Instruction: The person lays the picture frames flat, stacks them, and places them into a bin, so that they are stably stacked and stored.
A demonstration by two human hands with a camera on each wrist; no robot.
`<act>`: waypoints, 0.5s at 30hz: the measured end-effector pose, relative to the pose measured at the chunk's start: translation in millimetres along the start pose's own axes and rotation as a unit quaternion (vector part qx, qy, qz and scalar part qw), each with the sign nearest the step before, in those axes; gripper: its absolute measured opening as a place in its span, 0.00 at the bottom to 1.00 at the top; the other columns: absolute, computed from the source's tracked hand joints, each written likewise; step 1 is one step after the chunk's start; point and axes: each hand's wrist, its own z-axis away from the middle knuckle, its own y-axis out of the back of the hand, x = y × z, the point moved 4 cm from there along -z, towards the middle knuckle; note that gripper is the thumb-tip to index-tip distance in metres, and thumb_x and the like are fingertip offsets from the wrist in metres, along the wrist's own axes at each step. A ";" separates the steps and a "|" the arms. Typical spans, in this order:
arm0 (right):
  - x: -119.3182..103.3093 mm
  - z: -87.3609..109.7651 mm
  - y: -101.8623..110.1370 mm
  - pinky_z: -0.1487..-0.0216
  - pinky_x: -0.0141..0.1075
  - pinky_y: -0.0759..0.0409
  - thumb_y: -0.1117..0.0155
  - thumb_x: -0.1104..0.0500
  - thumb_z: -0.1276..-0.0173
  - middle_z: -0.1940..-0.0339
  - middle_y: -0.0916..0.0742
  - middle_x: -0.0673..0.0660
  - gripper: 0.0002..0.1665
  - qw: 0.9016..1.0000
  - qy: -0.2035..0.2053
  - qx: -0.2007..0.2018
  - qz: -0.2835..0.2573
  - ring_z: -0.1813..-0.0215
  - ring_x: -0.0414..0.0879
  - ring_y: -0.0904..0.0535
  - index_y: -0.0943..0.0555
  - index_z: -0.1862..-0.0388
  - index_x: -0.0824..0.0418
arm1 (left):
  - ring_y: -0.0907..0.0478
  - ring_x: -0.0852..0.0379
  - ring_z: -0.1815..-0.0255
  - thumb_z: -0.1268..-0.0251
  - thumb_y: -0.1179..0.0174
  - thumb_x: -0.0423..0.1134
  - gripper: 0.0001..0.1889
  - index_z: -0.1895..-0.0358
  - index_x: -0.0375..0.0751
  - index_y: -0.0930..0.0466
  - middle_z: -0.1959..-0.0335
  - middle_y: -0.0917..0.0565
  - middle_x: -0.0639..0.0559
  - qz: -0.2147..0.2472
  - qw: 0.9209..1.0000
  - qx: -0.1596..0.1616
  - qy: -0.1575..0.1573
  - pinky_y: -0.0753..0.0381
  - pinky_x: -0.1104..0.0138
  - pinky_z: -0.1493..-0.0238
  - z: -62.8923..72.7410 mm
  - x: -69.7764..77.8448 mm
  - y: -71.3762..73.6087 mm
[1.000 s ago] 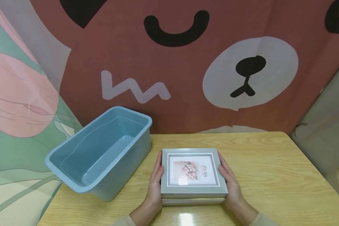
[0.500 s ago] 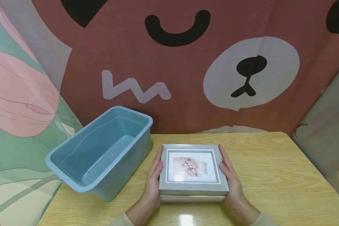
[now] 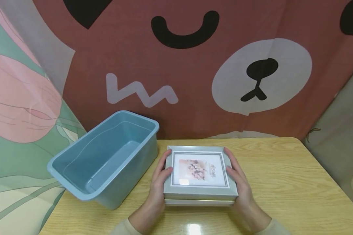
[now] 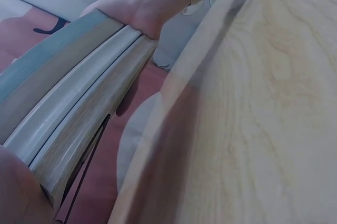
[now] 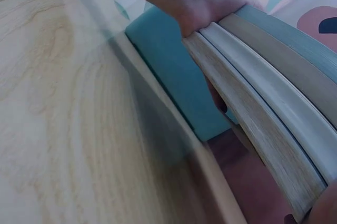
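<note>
A stack of picture frames (image 3: 198, 190) is held level between both hands, above the table. The top one has a pale grey-green border and a flower print under glossy glass. My left hand (image 3: 156, 187) grips the stack's left side, its thumb at the top frame's edge. On the right side my right hand (image 3: 242, 189) grips it the same way. In the left wrist view the stacked edges (image 4: 79, 87) show blue-grey, taupe, white and wood-grain bands, and a gap separates them from the tabletop. The fingers beneath the stack are mostly hidden.
A blue plastic bin (image 3: 136, 156) stands left of the hands, its inside bare. The wood-grain table (image 3: 291, 182) reaches back to a wall cloth (image 3: 191, 68) printed with a bear face. Another printed cloth (image 3: 20, 98) hangs on the left.
Both hands have raised the stack of picture frames and shifted it slightly back and to the left. The thumbs now lie a little over the top frame's border. The bin has not moved.
</note>
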 end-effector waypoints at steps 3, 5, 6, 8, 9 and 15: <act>-5.2 -1.8 -1.7 0.30 0.27 0.33 0.62 0.52 0.12 0.08 0.51 0.46 0.37 1.000 0.010 -0.002 0.004 0.19 0.39 0.48 0.51 0.09 0.37 | 0.56 0.43 0.09 0.27 0.47 0.37 0.35 0.16 0.58 0.34 0.09 0.48 0.50 0.000 1.000 0.008 -0.008 0.63 0.38 0.13 -1.1 5.6 -0.3; -8.4 -3.1 -2.9 0.29 0.28 0.36 0.62 0.54 0.13 0.08 0.52 0.46 0.38 1.000 0.014 -0.005 0.007 0.19 0.40 0.50 0.51 0.08 0.38 | 0.53 0.44 0.10 0.30 0.47 0.36 0.36 0.17 0.57 0.34 0.10 0.46 0.50 -0.002 1.000 0.011 -0.013 0.61 0.40 0.13 -1.9 9.0 -0.3; -9.8 -3.6 -3.4 0.29 0.29 0.36 0.62 0.55 0.13 0.08 0.52 0.46 0.38 1.000 0.014 -0.004 0.009 0.18 0.41 0.51 0.51 0.08 0.38 | 0.52 0.43 0.10 0.31 0.46 0.36 0.37 0.17 0.56 0.33 0.10 0.46 0.49 -0.004 1.000 0.013 -0.016 0.60 0.40 0.14 -2.2 10.7 -0.3; -12.3 -4.7 -4.3 0.29 0.30 0.37 0.62 0.55 0.14 0.08 0.52 0.46 0.39 1.000 0.013 -0.002 0.014 0.18 0.42 0.52 0.51 0.08 0.38 | 0.51 0.43 0.11 0.32 0.47 0.35 0.37 0.17 0.56 0.33 0.10 0.45 0.49 -0.009 1.000 0.016 -0.018 0.59 0.39 0.14 -2.6 13.6 -0.2; -13.4 -5.1 -4.7 0.30 0.30 0.38 0.62 0.55 0.14 0.08 0.52 0.46 0.39 1.000 0.011 0.000 0.017 0.18 0.42 0.52 0.51 0.09 0.38 | 0.51 0.43 0.11 0.31 0.47 0.35 0.37 0.17 0.56 0.33 0.10 0.45 0.49 -0.011 1.000 0.016 -0.018 0.58 0.39 0.14 -2.7 15.2 -0.2; -20.8 -7.7 -8.8 0.47 0.26 0.21 0.62 0.55 0.14 0.09 0.50 0.47 0.38 1.000 -0.001 0.003 0.014 0.22 0.43 0.42 0.49 0.09 0.35 | 0.52 0.44 0.11 0.29 0.48 0.34 0.36 0.17 0.55 0.35 0.10 0.45 0.51 -0.002 1.000 0.015 -0.019 0.57 0.39 0.14 -2.4 24.7 0.2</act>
